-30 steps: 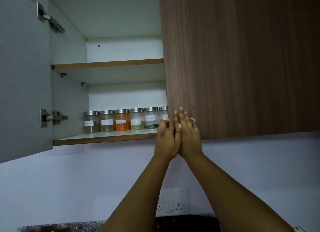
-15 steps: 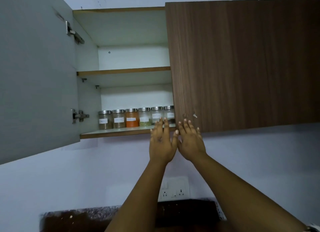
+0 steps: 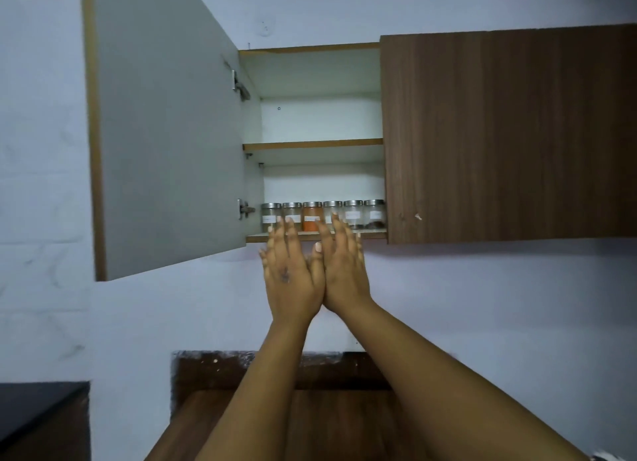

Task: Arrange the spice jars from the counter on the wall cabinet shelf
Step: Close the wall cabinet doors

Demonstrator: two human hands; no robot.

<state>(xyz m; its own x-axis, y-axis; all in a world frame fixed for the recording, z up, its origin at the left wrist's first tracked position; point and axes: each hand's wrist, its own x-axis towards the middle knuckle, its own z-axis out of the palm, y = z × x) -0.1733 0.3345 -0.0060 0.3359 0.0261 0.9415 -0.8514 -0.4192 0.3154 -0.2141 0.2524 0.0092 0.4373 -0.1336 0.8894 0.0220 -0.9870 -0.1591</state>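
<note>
Head view: wall cabinet w/ grey-lined left door point(image 3: 165, 123) swung wide open, brown wood-grain right door point(image 3: 510, 133) shut. Inside, white interior w/ two shelves; the upper wood-edged shelf point(image 3: 312, 145) is bare where visible.

Lower cabinet shelf point(image 3: 372, 235) carries a row of six clear glass spice jars w/ metal lids point(image 3: 322, 214), upright, side by side, lids touching or nearly so, each w/ a small white label. From left: two pale-content jars, an orange-powder jar point(image 3: 312, 216), another pale one partly hidden by fingers, then two w/ dark contents low in the glass, the last sitting just beside the edge of the shut right door. Label text too small to read.

Both hands raised in front of the shelf's front edge, backs toward camera, fingers straight and spread, holding nothing. Left hand point(image 3: 291, 278) and right hand point(image 3: 344, 274) are pressed side by side at the thumbs. Fingertips overlap the lower parts of the jars in frame; can't tell if they touch glass or shelf.

Below: pale wall, dark speckled backsplash strip point(image 3: 213, 367), brown wooden table point(image 3: 327, 422) near the camera. Black surface point(image 3: 34, 412) at lower left.
</note>
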